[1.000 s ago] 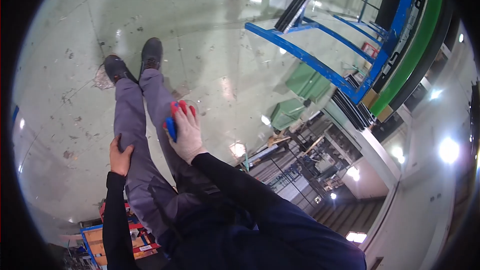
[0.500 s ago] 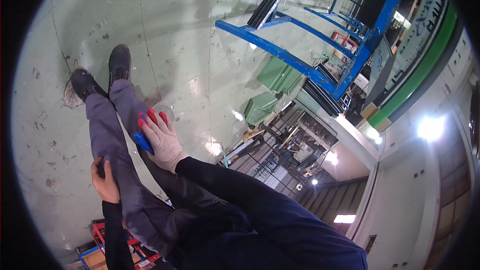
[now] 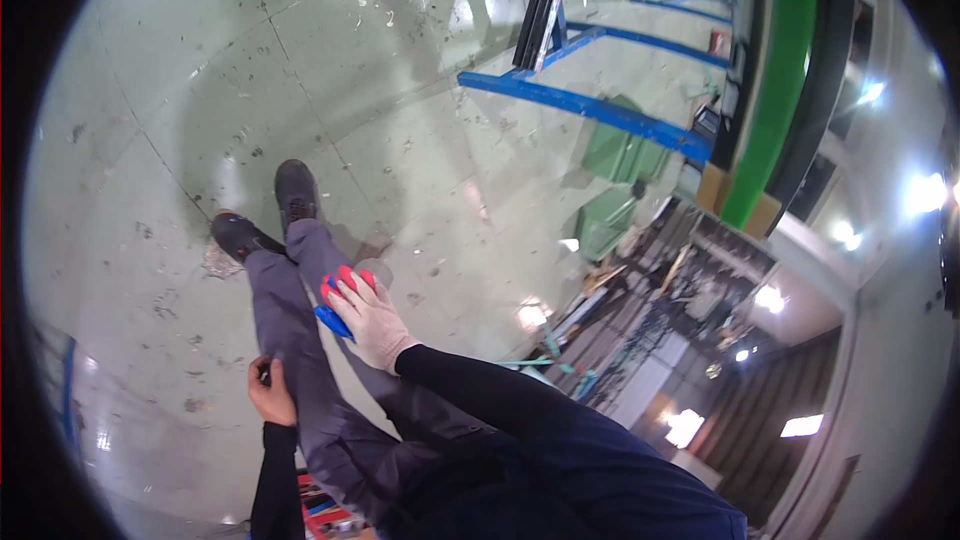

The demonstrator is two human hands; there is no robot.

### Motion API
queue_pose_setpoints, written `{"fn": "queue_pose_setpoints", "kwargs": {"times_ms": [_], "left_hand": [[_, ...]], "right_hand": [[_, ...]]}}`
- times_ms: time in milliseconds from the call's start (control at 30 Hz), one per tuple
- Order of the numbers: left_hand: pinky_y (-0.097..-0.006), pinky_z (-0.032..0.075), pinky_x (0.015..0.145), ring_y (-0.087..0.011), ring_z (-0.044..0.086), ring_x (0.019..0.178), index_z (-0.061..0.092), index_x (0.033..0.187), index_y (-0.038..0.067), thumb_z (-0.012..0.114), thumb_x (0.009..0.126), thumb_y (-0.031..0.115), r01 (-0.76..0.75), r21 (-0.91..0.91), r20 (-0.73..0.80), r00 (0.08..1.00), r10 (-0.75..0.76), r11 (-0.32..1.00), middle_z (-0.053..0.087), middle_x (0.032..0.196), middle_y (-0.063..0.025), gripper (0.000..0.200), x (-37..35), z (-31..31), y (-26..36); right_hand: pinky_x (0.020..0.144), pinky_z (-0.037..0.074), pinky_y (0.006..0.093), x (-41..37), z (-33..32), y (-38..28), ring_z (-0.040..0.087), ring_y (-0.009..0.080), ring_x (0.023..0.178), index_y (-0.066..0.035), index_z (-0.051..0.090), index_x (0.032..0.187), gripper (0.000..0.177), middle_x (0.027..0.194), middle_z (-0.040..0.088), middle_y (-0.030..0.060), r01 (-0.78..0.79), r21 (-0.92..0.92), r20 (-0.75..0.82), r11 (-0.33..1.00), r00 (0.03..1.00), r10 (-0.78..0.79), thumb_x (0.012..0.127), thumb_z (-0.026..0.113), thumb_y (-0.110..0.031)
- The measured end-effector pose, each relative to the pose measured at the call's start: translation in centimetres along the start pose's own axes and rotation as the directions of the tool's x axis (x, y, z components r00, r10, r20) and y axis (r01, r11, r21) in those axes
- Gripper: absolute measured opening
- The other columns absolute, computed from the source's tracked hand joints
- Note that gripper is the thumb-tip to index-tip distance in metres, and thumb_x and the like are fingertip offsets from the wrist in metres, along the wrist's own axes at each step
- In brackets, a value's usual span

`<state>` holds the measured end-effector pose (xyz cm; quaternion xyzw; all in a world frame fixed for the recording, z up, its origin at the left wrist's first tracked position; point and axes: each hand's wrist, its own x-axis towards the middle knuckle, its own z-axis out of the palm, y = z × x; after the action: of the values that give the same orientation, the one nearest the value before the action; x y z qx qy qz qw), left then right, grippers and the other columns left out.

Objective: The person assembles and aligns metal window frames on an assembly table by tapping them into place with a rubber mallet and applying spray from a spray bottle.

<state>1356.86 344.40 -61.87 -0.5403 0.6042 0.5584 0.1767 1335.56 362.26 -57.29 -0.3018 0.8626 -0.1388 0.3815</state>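
Note:
My left hand [image 3: 272, 398] is bare and held beside the grey trouser leg [image 3: 292, 320]. Its fingers curl around a small black object [image 3: 265, 374], mostly hidden in the grip. My right hand [image 3: 372, 326] wears a pale knitted glove with red fingertips and hangs in front of the other leg. Its fingers are bent over a smooth blue object [image 3: 333, 321], which shows below them; I cannot tell its kind. Dark shoes [image 3: 296, 190] stand on the floor beyond both hands.
A blue metal frame [image 3: 590, 110] stands ahead, with long black profiles [image 3: 545, 5] resting on it. Green containers [image 3: 607, 220] sit on the floor nearby. A green-edged structure [image 3: 775, 90] rises at the right. A red rack [image 3: 322, 510] is low at the left.
My view has turned, so the legs, hands and blue frame appear farther right and lower. Both hands keep their grips. Less of the red rack shows.

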Motion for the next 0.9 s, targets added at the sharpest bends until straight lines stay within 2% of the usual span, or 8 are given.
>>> {"fn": "queue_pose_setpoints", "kwargs": {"times_ms": [233, 367, 500, 600, 667, 733, 867, 900], "left_hand": [[-0.0396, 0.049, 0.092, -0.0283, 0.065, 0.098, 0.068, 0.101, -0.002, 0.072, 0.086, 0.026, -0.114, 0.495, -0.060, 0.985, 0.164, 0.861, 0.070, 0.099, -0.0170, 0.032, 1.6, -1.8, -0.7], [-0.0419, 0.053, 0.081, -0.0324, 0.070, 0.086, 0.070, 0.096, -0.001, 0.067, 0.088, 0.030, -0.096, 0.643, 0.086, 0.995, 0.052, 0.760, 0.072, 0.090, -0.0191, 0.032, 2.2, -1.1, 5.4], [-0.0437, 0.055, 0.085, -0.0364, 0.071, 0.093, 0.070, 0.104, 0.000, 0.067, 0.090, 0.039, -0.239, 0.756, 0.230, 0.969, 0.094, 0.610, 0.073, 0.096, -0.0200, 0.041, 2.7, 0.9, 9.5], [-0.0447, 0.049, 0.099, -0.0378, 0.063, 0.114, 0.065, 0.119, 0.003, 0.065, 0.088, 0.050, -0.277, 0.880, 0.310, 0.951, -0.022, 0.386, 0.066, 0.120, -0.0211, 0.056, 3.2, 2.0, 11.2], [-0.0451, 0.047, 0.103, -0.0376, 0.058, 0.121, 0.062, 0.125, 0.005, 0.065, 0.086, 0.053, -0.334, 0.929, 0.355, 0.926, -0.129, 0.158, 0.062, 0.127, -0.0191, 0.062, 1.9, 4.0, 14.2], [-0.0457, 0.047, 0.103, -0.0362, 0.058, 0.121, 0.062, 0.124, 0.005, 0.065, 0.087, 0.052, -0.286, 0.951, 0.303, 0.939, -0.162, 0.119, 0.062, 0.126, -0.0177, 0.060, 3.2, 4.1, 14.5], [-0.0466, 0.048, 0.102, -0.0352, 0.059, 0.120, 0.062, 0.122, 0.007, 0.064, 0.087, 0.048, -0.245, 0.967, 0.255, 0.949, -0.186, 0.076, 0.063, 0.124, -0.0168, 0.054, 4.9, 3.3, 14.9], [-0.0466, 0.048, 0.102, -0.0345, 0.060, 0.119, 0.063, 0.119, 0.007, 0.063, 0.088, 0.047, -0.239, 0.969, 0.246, 0.952, -0.182, 0.059, 0.064, 0.122, -0.0165, 0.050, 5.0, 3.4, 15.2]], "right_hand": [[0.122, 0.020, 0.0542, -1.8, -0.6, -0.8, 0.030, 0.0381, 0.148, -0.010, 0.035, 0.152, 0.076, 0.152, 0.042, 0.0195, -0.123, 0.120, 0.037, 0.985, 0.992, 0.119, 0.083, 0.067, -0.016], [0.121, 0.021, 0.0550, -3.5, -1.6, 0.0, 0.031, 0.0391, 0.146, -0.008, 0.042, 0.147, 0.068, 0.149, 0.045, 0.0186, -0.164, 0.305, -0.050, 0.938, 0.981, 0.187, 0.083, 0.062, -0.014], [0.122, 0.020, 0.0538, -5.2, -0.4, 0.9, 0.034, 0.0372, 0.146, -0.009, 0.044, 0.146, 0.074, 0.149, 0.046, 0.0159, -0.271, 0.419, -0.105, 0.867, 0.934, 0.342, 0.078, 0.070, -0.017], [0.121, 0.022, 0.0549, -5.6, 0.3, 0.7, 0.038, 0.0384, 0.142, -0.005, 0.049, 0.141, 0.063, 0.143, 0.052, 0.0176, -0.345, 0.479, -0.170, 0.807, 0.866, 0.471, 0.082, 0.068, -0.018], [0.119, 0.024, 0.0562, -6.4, 2.3, 1.2, 0.043, 0.0404, 0.138, -0.003, 0.053, 0.135, 0.053, 0.137, 0.056, 0.0196, -0.302, 0.514, -0.357, 0.803, 0.776, 0.520, 0.086, 0.065, -0.018], [0.117, 0.025, 0.0582, -6.6, 2.4, 1.3, 0.045, 0.0429, 0.136, 0.002, 0.055, 0.129, 0.046, 0.132, 0.059, 0.0218, -0.313, 0.576, -0.369, 0.755, 0.725, 0.582, 0.086, 0.066, -0.012], [0.118, 0.024, 0.0608, -7.9, 2.0, 1.5, 0.043, 0.0463, 0.136, 0.003, 0.048, 0.134, 0.057, 0.137, 0.054, 0.0230, -0.377, 0.602, -0.296, 0.704, 0.713, 0.635, 0.081, 0.069, -0.003], [0.118, 0.024, 0.0620, -8.3, 4.5, 1.8, 0.042, 0.0471, 0.137, 0.002, 0.044, 0.137, 0.063, 0.141, 0.052, 0.0228, -0.333, 0.600, -0.385, 0.727, 0.677, 0.628, 0.081, 0.070, -0.005]]}}
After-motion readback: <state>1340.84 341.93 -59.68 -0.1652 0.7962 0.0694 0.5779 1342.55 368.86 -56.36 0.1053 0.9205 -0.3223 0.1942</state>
